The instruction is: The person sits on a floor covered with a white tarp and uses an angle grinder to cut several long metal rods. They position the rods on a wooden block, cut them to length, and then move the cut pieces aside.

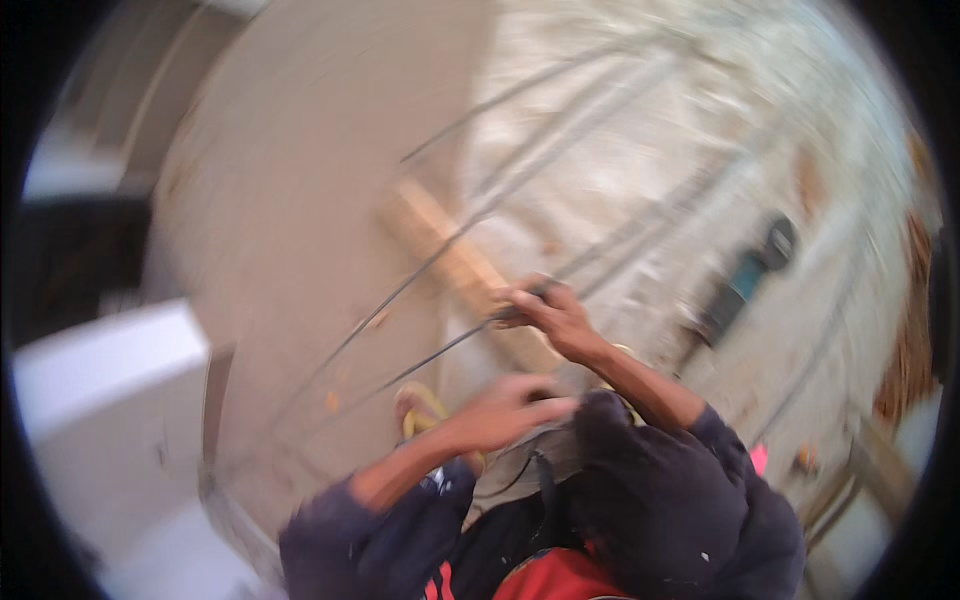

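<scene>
My right hand [552,318] is closed around a thin dark metal rod [440,355], just above the near end of a wooden block [450,250]. A small dark shape shows at its fingers, too blurred to name. Nearer my lap, my left hand [505,412] is blurred by motion, its thumb and fingers apart, and nothing shows between them. A second long rod [410,275] runs slantwise across the block, reaching far toward the upper right. Another rod [500,97] lies farther off, its end beyond the block.
An angle grinder [735,297] with a teal body lies on the pale, dusty ground to the right. White box-like shapes [110,370] stand at the left. Reddish-brown strands [908,320] are heaped at the right edge. My sandalled foot [420,405] is near the left hand.
</scene>
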{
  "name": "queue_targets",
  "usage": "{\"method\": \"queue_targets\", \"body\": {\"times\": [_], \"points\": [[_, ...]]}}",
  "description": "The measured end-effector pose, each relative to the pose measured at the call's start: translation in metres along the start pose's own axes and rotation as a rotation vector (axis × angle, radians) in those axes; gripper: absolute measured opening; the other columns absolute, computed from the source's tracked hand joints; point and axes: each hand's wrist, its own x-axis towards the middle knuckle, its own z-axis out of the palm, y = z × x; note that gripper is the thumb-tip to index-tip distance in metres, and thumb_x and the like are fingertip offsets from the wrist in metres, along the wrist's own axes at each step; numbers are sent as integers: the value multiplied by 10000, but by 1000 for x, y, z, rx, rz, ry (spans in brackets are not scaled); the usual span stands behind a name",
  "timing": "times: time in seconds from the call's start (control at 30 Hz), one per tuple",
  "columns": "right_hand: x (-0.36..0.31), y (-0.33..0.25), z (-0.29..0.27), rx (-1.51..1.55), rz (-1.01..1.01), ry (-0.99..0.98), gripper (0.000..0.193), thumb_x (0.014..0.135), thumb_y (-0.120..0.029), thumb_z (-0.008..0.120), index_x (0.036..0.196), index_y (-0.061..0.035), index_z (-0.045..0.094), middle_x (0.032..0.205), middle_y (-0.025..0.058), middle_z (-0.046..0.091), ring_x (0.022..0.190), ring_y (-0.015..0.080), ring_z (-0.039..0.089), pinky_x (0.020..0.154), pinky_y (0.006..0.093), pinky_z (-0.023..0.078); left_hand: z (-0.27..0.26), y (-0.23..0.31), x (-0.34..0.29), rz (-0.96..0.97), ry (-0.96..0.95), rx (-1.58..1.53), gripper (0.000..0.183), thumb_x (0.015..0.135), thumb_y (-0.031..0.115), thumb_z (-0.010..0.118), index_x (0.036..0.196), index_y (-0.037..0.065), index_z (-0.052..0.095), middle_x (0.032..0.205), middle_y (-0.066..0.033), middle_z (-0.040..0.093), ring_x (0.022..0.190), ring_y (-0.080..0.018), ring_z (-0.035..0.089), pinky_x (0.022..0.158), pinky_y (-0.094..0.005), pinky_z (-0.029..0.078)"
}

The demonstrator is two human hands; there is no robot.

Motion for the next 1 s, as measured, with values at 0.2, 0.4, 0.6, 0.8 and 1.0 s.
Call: {"method": "queue_targets", "body": {"times": [0.2, 0.4, 0.6, 0.8, 1.0], "points": [[4, -103, -41, -51, -318, 202, 344, 992, -310, 544, 1136, 3, 539, 956, 105, 652, 761, 194, 701, 650, 320, 603, -20, -108, -83, 131, 923, 1074, 440, 809, 118, 697, 1186, -50, 546, 1141, -241, 570, 1082, -386, 535, 940, -439, 402], [-23, -199, -61, -139, -469, 295, 465, 1007, -363, 498, 1229, 45, 485, 1085, 139, 628, 771, 212, 700, 635, 301, 585, -37, -99, -97, -181, 788, 759, 251, 912, 192, 614, 1005, -41, 594, 803, -231, 639, 757, -388, 630, 644, -475, 462], [-48, -197, -30, -1020, -1127, 1001, 574, 928, -264, 605, 1390, 17, 412, 1277, 251, 470, 1108, 315, 585, 997, 452, 440, -15, 40, -81, 178, 861, 857, 366, 961, 320, 572, 875, -27, 651, 660, -246, 569, 596, -393, 522, 509, -490, 381], [-62, -227, 53, -1731, -1778, 165, 314, 871, -235, 576, 1153, -96, 574, 1039, 144, 599, 957, 215, 644, 920, 444, 491, 30, 127, -56, 319, 705, 991, 221, 986, 133, 469, 902, -42, 576, 601, -219, 546, 597, -432, 575, 547, -499, 400], [-112, -349, 34, -2485, -1041, 54, 247, 1004, -264, 424, 1073, -129, 619, 555, -18, 516, 441, 102, 540, 351, 266, 427, 49, 196, -56, 484, 624, 1025, 215, 956, 153, 541, 1097, -8, 524, 620, -205, 595, 600, -410, 606, 540, -494, 418]]}}
